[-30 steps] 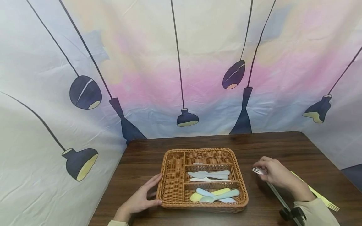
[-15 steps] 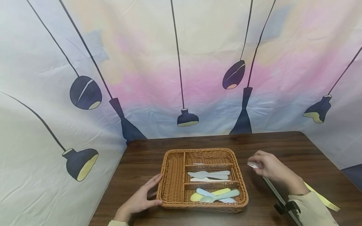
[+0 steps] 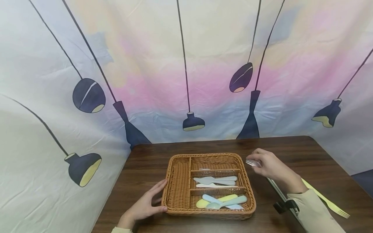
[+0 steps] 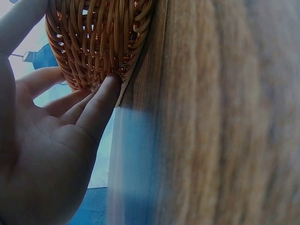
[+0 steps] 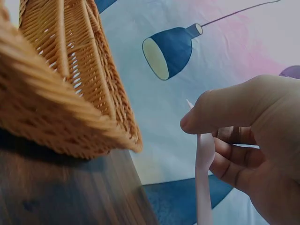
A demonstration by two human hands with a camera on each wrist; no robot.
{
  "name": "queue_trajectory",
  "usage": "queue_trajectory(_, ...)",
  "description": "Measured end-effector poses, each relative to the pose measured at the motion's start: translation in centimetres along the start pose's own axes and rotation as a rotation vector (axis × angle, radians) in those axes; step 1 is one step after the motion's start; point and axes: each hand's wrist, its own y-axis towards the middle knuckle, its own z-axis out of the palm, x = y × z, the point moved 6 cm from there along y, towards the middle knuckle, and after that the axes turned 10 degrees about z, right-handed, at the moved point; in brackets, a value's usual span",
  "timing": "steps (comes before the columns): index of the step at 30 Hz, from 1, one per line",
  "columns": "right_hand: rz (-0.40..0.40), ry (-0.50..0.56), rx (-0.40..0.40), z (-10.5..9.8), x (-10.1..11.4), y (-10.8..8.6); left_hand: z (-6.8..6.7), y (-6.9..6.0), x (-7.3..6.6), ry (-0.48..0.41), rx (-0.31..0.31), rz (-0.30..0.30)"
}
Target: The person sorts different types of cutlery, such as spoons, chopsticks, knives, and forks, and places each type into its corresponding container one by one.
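A brown wicker cutlery basket (image 3: 179, 181) with several compartments sits mid-table. My left hand (image 3: 144, 205) lies against its left side, thumb at the front corner; in the left wrist view, fingers (image 4: 101, 101) touch the woven wall. My right hand (image 3: 271, 168) pinches a pale pink fork (image 5: 204, 183) near its head, just off the basket's right back side, tines toward the basket. Pale knives (image 3: 215, 180) lie in the middle compartment. Several spoons (image 3: 221, 202) in yellow, blue and green cross in the front one. Something pale shows in the back compartment, mostly hidden by the divider.
A yellow fork (image 3: 327, 200) lies on the dark wood table (image 3: 279, 149) to the right, partly behind my right forearm. A grey strip with a black strap (image 3: 287, 206) runs along that forearm. A cloth with printed lamps (image 3: 193, 122) hangs behind the table.
My right hand has moved left and away from me with the pink fork, closer to the basket. My left hand and the basket have stayed put.
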Motion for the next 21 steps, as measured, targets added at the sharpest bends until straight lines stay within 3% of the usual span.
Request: queue_trajectory(21,-0.06,0.057,-0.008,0.5,3.4,2.9,0.1,0.0,-0.1,-0.024,-0.001,-0.021)
